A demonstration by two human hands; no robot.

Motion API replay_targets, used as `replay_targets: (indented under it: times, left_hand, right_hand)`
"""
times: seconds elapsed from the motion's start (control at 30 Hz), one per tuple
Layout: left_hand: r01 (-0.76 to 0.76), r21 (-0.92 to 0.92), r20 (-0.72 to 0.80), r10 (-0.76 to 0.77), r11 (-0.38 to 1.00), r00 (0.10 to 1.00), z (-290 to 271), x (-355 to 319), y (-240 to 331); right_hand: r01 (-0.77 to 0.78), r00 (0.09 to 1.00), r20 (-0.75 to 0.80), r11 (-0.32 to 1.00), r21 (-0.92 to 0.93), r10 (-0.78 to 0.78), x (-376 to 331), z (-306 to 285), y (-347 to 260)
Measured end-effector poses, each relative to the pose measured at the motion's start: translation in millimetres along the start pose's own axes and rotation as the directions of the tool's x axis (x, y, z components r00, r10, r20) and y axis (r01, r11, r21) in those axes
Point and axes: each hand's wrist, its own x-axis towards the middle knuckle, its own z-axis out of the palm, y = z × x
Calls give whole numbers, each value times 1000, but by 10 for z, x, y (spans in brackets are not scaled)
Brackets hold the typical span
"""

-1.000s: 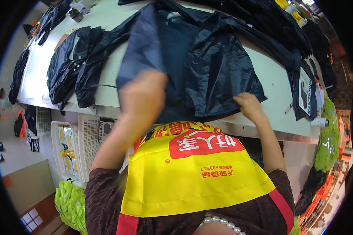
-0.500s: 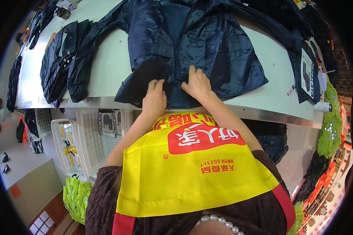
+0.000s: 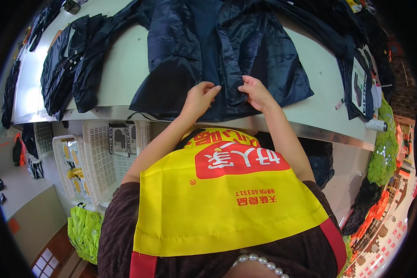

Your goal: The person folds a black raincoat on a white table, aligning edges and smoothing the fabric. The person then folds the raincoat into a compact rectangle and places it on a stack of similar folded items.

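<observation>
Right now my left hand (image 3: 200, 98) and my right hand (image 3: 255, 92) both rest on the dark navy jacket (image 3: 217, 55), which lies spread on the pale worktop (image 3: 120, 69) at twelve o'clock from me. Fingers (image 3: 213, 89) of the left hand are curled narrow, pinching the fabric beside the front opening; those of the right hand grip the opposite edge just beside them. More dark garments (image 3: 65, 65) lie at ten o'clock. White plastic baskets (image 3: 97, 157) sit below the worktop's edge at eight o'clock.
</observation>
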Motion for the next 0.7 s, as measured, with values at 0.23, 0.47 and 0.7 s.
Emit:
replay_targets:
  times: [0.23, 0.47, 0.7]
  left_hand:
    - [197, -442, 127, -156, 875, 980, 233, 275, -76]
    - [34, -446, 67, -5, 894, 998, 336, 225, -135]
    - [-12, -444, 98, 62, 896, 993, 358, 225, -160]
  right_hand:
    - [58, 977, -168, 917, -395, -135, -25, 54, 52]
    - [334, 572, 224, -25, -942, -789, -163, 472, -159]
    - [237, 693, 360, -274, -932, -625, 183, 322, -178]
